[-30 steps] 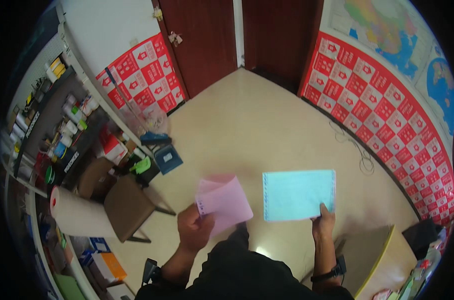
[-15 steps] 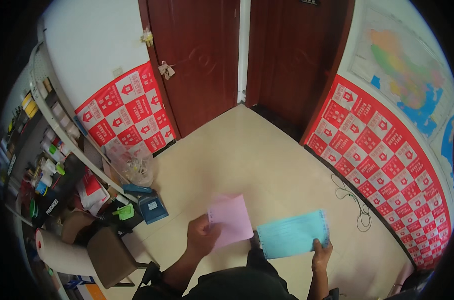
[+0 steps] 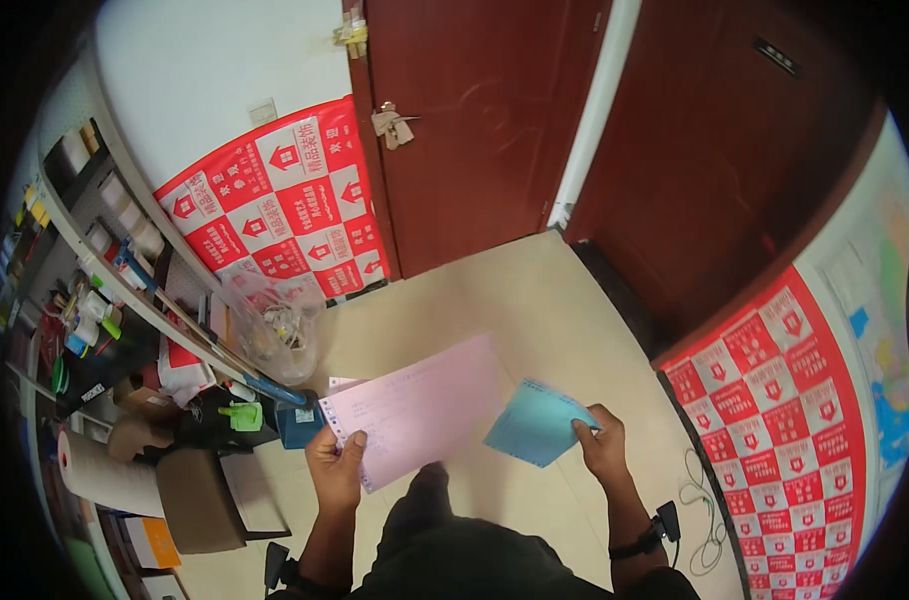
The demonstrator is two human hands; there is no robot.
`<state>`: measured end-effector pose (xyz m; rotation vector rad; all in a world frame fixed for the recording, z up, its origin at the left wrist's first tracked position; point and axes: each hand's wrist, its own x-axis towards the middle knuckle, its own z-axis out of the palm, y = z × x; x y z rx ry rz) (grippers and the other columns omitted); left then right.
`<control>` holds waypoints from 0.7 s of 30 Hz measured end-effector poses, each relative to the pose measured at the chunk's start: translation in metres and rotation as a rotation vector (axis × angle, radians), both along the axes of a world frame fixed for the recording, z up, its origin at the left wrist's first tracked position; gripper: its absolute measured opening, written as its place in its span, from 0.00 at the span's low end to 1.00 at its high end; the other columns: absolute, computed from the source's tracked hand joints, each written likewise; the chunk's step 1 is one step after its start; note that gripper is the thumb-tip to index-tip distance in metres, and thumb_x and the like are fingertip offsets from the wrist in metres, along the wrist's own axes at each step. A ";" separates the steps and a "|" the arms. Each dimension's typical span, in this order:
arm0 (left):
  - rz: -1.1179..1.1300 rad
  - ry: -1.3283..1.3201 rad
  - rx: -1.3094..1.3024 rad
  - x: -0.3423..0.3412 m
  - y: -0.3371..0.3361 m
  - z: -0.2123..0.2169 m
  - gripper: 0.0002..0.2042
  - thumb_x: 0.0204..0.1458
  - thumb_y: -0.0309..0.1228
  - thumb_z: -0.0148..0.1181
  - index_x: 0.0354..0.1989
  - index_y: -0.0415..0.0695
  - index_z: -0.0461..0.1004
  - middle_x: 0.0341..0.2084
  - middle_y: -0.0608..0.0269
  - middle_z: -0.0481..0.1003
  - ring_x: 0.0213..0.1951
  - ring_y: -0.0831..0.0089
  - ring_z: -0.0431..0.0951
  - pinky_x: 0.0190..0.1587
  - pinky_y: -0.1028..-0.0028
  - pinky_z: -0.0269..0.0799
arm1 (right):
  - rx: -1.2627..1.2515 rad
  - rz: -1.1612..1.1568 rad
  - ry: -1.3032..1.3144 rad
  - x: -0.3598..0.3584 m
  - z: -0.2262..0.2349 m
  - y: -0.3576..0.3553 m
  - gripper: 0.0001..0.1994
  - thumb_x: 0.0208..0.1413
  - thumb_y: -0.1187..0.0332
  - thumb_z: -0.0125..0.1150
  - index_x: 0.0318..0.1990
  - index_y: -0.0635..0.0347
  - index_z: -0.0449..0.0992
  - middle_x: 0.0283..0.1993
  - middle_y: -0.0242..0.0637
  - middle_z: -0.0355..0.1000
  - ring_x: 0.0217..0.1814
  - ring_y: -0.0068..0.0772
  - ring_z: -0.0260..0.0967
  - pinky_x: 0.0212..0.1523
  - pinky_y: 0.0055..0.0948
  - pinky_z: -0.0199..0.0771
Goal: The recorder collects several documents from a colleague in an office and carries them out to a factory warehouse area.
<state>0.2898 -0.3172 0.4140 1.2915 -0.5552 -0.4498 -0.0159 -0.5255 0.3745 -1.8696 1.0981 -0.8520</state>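
My left hand [image 3: 336,466] pinches the left edge of a pink sheet of paper [image 3: 424,405], thumb on top. Small holes run down that edge, and faint writing shows on its face. Another bit of pink paper peeks out behind its upper left corner. In my right hand [image 3: 601,441] is a blue sheet of paper [image 3: 538,422], gripped at its right end between thumb and fingers and tilted downward. The two papers are held apart, above the floor.
Metal shelving [image 3: 144,310] with bottles and boxes lines the left side. Beside it are a brown chair [image 3: 200,500], a white roll [image 3: 109,480] and a clear plastic bag [image 3: 279,325]. Ahead is a dark red door [image 3: 474,130]. A thin cable [image 3: 709,515] lies by the right wall.
My view has turned right and forward. The pink sheet has swung out flatter and shows more of its face. The blue sheet has tilted and looks shorter; both hands keep their papers.
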 end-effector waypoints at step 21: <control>0.429 -0.062 0.018 0.328 -0.264 -0.002 0.11 0.53 0.30 0.62 0.38 0.34 0.76 0.30 0.66 0.77 0.31 0.82 0.71 0.36 0.81 0.66 | -0.530 0.547 0.252 0.510 -0.001 -0.465 0.09 0.45 0.75 0.62 0.36 0.65 0.75 0.55 0.49 0.68 0.59 0.51 0.62 0.59 0.41 0.62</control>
